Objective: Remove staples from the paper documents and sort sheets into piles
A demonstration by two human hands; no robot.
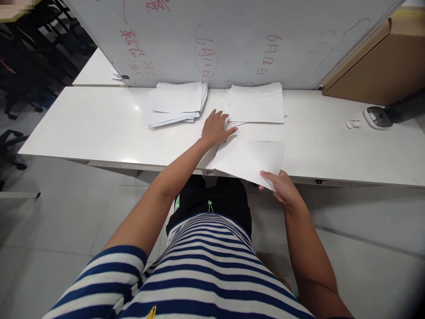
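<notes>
My right hand (283, 186) pinches the near right corner of a white sheet of paper (249, 157), thumb on top. The paper slants over the front edge of the table; whether it is one sheet or several I cannot tell. My left hand (215, 127) is open with its fingers spread, low over the table between two paper stacks. Its fingertips are beside the left edge of the right stack of paper (257, 104); contact is unclear. Farther left lies the left stack of paper (179, 98), its lower sheets fanned out unevenly.
A whiteboard (232, 40) with red handwriting rises behind the white table (99, 128). On the right stand a brown cardboard box (375, 62), a black and white device (378, 117) and a small white object (353, 124). Dark chairs (20, 97) are at the left.
</notes>
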